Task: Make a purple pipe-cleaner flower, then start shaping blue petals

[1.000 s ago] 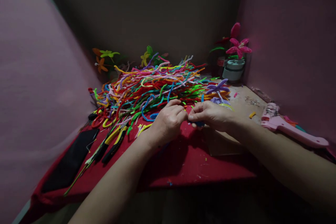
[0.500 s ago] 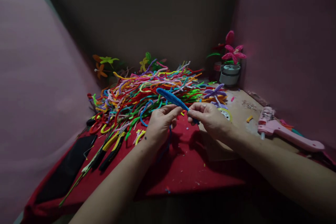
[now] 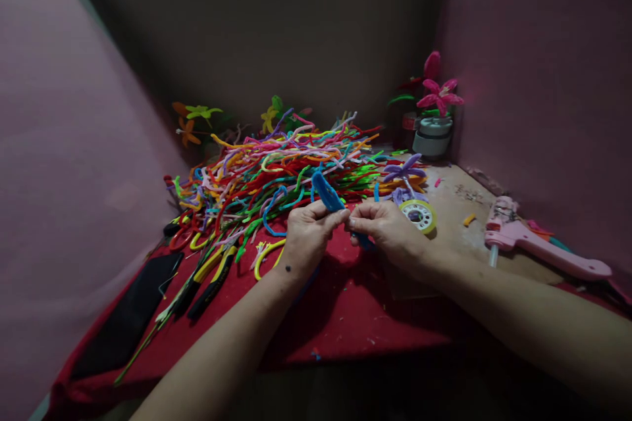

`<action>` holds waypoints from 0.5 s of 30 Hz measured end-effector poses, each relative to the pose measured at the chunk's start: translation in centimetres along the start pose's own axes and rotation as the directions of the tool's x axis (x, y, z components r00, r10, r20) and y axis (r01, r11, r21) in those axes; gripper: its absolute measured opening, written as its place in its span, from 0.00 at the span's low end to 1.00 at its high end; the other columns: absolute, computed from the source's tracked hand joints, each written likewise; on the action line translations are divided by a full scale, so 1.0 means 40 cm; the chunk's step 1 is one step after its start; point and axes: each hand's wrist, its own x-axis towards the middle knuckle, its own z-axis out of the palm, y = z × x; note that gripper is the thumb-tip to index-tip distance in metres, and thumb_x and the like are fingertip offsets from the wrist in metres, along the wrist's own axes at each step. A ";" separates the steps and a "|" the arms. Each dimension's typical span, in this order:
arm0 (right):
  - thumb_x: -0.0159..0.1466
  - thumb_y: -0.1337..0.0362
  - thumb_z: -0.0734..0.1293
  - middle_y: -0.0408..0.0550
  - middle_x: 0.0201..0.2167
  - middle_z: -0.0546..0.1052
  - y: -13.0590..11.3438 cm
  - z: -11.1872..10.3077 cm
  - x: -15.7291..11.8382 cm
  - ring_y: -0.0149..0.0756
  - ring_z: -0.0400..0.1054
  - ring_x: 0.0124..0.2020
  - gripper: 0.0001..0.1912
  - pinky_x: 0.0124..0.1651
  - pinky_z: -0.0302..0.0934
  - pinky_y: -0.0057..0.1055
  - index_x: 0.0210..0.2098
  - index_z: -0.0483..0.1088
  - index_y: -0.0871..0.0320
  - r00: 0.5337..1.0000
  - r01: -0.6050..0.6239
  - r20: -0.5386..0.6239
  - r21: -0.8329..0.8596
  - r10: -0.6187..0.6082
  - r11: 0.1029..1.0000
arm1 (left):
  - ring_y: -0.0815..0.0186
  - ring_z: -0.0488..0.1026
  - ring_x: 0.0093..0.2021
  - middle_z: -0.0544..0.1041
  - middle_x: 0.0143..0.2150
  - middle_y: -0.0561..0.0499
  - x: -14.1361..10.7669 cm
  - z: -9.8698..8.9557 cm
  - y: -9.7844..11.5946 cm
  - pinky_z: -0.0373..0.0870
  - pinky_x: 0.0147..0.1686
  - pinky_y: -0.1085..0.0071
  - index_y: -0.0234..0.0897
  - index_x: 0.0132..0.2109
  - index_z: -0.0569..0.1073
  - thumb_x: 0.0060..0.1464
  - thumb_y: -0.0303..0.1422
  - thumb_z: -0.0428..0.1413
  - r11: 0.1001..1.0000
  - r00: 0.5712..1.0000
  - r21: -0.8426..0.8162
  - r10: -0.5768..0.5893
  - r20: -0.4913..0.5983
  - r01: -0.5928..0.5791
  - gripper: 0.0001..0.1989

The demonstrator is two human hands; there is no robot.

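Observation:
Both hands meet over the red cloth at a bent blue pipe cleaner piece point(image 3: 328, 192), shaped like a narrow petal. My left hand point(image 3: 312, 231) pinches it near the middle between thumb and index finger. My right hand point(image 3: 382, 227) is closed on its lower end, fingertips touching those of the left hand; a blue part shows below the right fingers. Just beyond the hands lies a large heap of colourful pipe cleaners point(image 3: 276, 168). Right of my right hand stands a roll of yellowish tape point(image 3: 419, 216), with a purple pipe cleaner flower point(image 3: 403, 170) behind it.
A pink glue gun point(image 3: 543, 243) rests on the board point(image 3: 457, 210) at right. Yellow-and-black pliers point(image 3: 214, 279), scissors with yellow handles point(image 3: 266, 260) and a black flat object point(image 3: 128, 316) lie at left. A pink flower point(image 3: 440, 96) stands in a grey pot point(image 3: 432, 138).
The blue piece has turned more upright and appears shorter. My left hand has shifted slightly right, fingertips now meeting the right hand's. More of the tape roll shows.

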 end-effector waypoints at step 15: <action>0.51 0.65 0.63 0.39 0.15 0.63 -0.014 -0.005 -0.003 0.23 0.52 0.17 0.07 0.20 0.46 0.24 0.19 0.66 0.62 0.999 0.002 0.050 0.040 -0.003 0.999 | 0.74 0.60 0.21 0.67 0.22 0.55 0.017 -0.004 -0.005 0.57 0.22 0.75 0.33 0.28 0.71 0.44 0.34 0.58 0.989 0.990 -0.144 -0.014 0.137 0.034 0.08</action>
